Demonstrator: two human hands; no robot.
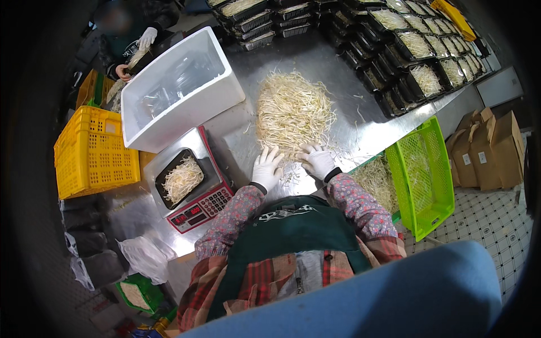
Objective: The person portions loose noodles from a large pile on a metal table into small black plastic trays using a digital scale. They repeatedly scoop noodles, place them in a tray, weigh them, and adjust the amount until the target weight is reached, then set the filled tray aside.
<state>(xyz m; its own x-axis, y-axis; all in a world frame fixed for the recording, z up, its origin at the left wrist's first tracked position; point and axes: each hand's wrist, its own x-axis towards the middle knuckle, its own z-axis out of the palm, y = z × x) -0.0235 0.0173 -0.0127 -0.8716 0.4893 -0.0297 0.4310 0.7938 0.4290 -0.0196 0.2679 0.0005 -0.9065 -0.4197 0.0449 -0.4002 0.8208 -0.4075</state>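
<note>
A broad heap of bean sprouts (294, 110) lies on the metal table in front of me. My left hand (266, 169), in a white glove, touches the heap's near left edge with its fingers spread. At the near right edge rests my right hand (318, 161), also gloved, its fingers stretched over the sprouts. Neither hand grips anything that I can see. To the left, a black tray (162, 186) holding sprouts (183, 179) sits on a red and silver digital scale (209, 204) with a lit display.
A white foam box (231, 93) with clear plastic inside stands beyond the scale, beside a yellow crate (96, 152). Stacked sprout trays (414, 45) fill the far right. A green basket (445, 186) and paper bags (490, 152) are at right. A co-worker's gloved hand (147, 38) shows far left.
</note>
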